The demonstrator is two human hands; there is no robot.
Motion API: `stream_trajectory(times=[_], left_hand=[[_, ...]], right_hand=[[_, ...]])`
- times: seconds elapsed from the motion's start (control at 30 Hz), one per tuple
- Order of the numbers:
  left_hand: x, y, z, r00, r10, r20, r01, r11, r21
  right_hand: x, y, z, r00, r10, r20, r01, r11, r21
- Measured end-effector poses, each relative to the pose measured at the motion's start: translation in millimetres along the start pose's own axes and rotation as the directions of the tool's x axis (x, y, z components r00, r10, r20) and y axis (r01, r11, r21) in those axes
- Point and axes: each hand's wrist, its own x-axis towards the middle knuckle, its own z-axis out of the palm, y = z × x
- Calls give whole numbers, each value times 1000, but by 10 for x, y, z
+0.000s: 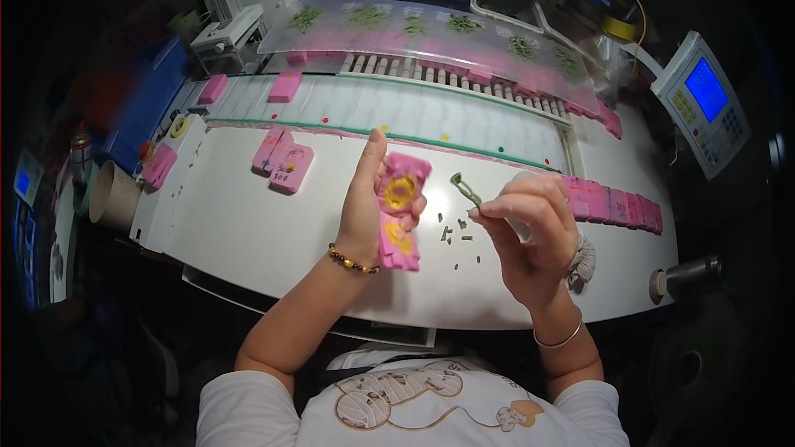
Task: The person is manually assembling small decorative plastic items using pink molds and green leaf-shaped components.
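Note:
In the middle of the white table, my left hand is closed around a pink mold block that stands upright and has yellow ring-like shapes on its face. To the right, the thumb and fingertips of my right hand pinch a small green looped piece, held up and apart from the block. Several green scraps lie on the table between my two hands. Left of my left hand, more pink mold blocks with handwritten marks rest on the table.
A conveyor belt with pink blocks crosses behind the table, with a roller track beyond. Green pieces lie in clusters on a clear shelf. A row of pink blocks stands at right, below a control panel. A grey cloth lies beside my right wrist.

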Motion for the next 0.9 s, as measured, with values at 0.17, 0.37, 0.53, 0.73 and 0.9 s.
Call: stream_trajectory(times=[0.17, 0.37, 0.53, 0.73, 0.9], left_hand=[[-215, -19, -61, 887, -166, 431, 25, 949, 315], [-229, -112, -63, 893, -88, 442, -52, 954, 295], [-209, -219, -86, 892, 70, 447, -197, 949, 245], [-168, -201, -23, 814, 395, 425, -579, 603, 549], [-104, -196, -8, 696, 467, 546, -693, 236, 681]], right_hand=[[-138, 70, -39, 948, -293, 120, 314, 920, -234], [-195, 48, 17, 985, -105, 135, 102, 994, 25], [-327, -19, 135, 840, 477, 259, -535, 644, 547], [-440, 153, 98, 369, 742, 559, -805, -45, 591], [-310, 229, -16, 689, 661, 297, -718, 564, 408]])
